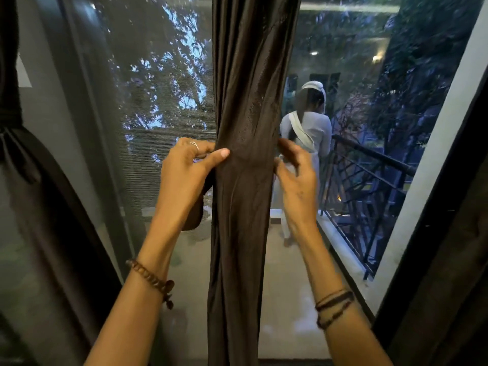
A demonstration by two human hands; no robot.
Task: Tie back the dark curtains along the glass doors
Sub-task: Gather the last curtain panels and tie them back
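**Supervisor:** Report the position of the work item.

**Operator:** I see the dark curtain (245, 180) gathered into one vertical bundle at the centre of the view, in front of the glass door (148, 114). It hangs from the top edge to the bottom edge of the frame.

**Supervisor:** State of the left hand?

**Operator:** My left hand (188, 170) is at the bundle's left edge. The thumb lies flat across the front of the fabric, and the fingers curl round a dark tie-back strap (196, 212), whose loose end hangs below the palm. A ring (195, 146) shows on one finger; a beaded bracelet (151, 278) is on the wrist.

**Supervisor:** Right hand?

**Operator:** My right hand (295, 175) is at the bundle's right edge, at the same height. Its fingers curl towards the fabric edge and reach behind it. I cannot tell whether they hold the strap or only the curtain. Cord bracelets (334, 305) sit on that wrist.

**Supervisor:** Surroundings?

**Operator:** A second curtain (31, 165) at far left is already cinched. Outside, a person in white (307, 133) stands beside the balcony railing (375, 157).
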